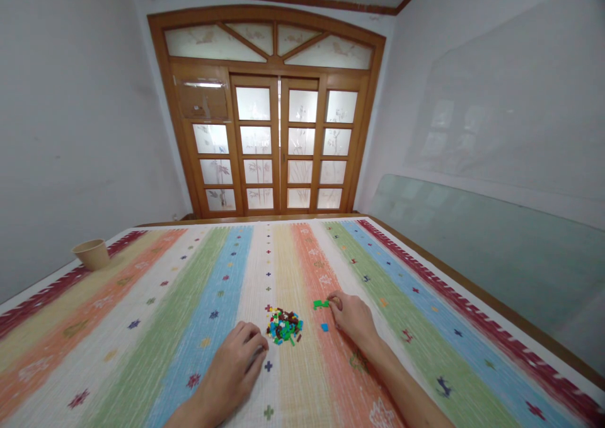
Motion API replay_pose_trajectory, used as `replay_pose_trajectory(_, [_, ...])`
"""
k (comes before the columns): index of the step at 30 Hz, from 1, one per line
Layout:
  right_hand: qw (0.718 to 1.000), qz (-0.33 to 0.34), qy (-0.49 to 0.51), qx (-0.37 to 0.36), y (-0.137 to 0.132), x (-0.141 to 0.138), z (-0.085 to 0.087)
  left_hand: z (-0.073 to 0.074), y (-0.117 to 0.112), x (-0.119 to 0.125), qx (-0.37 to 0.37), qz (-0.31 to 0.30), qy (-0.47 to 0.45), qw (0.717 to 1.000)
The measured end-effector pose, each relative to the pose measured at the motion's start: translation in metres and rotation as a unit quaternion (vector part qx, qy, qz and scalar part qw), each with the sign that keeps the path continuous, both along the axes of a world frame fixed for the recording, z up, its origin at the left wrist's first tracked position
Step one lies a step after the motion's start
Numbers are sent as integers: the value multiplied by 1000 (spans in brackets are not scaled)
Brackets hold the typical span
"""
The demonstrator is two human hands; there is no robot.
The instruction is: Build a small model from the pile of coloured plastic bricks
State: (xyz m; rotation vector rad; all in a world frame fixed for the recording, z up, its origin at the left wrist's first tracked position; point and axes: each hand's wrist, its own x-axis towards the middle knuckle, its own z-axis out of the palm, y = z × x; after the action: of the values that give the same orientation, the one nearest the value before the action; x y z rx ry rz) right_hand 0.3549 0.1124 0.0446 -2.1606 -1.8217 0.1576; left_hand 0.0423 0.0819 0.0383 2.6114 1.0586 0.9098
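Observation:
A small heap of toy building bricks, in green, blue, brown, white and yellow, lies on the striped tablecloth. Just left of the heap and nearer to me, my left hand rests on the cloth with its fingers curled in. Whatever it holds, if anything, is hidden. On the orange stripe right of the heap, my right hand pinches at the right end of a green brick piece; the fingers hide that end. A single blue brick lies on the cloth just below the green piece, apart from the hand.
A beige paper cup stands at the table's left edge. Beyond the table's far edge are wooden doors with glass panes. A pale green glass panel runs along the right side, against the wall.

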Motion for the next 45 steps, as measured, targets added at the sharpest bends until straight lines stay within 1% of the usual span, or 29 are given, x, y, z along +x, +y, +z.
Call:
replay_pose_trajectory(5, [1000,-19,5,3,0,0,0,0,1,0,6,-4,-12,1000])
replay_pose_trajectory(13, [1000,-17,-3,-8,0,-2,0,1,0,0,9,-6,-16,1000])
replay_pose_trajectory(21, [1000,-28,-10,-7,-1,-5,-1,2,-1,1,6,-5,-14,1000])
replay_pose_trajectory(29, [1000,-23,-13,3,-1,-6,-2,4,-1,1,5,-6,-8,1000])
replay_pose_trajectory(35, [1000,-23,-8,-3,-1,-6,-3,3,0,0,7,-5,-16,1000])
replay_pose_trajectory(41, [1000,-30,-4,-3,-2,-8,-1,2,0,0,12,-5,-23,1000])
replay_pose_trajectory(45, [999,-33,-6,-7,-2,-10,2,2,0,1,4,-2,-11,1000])
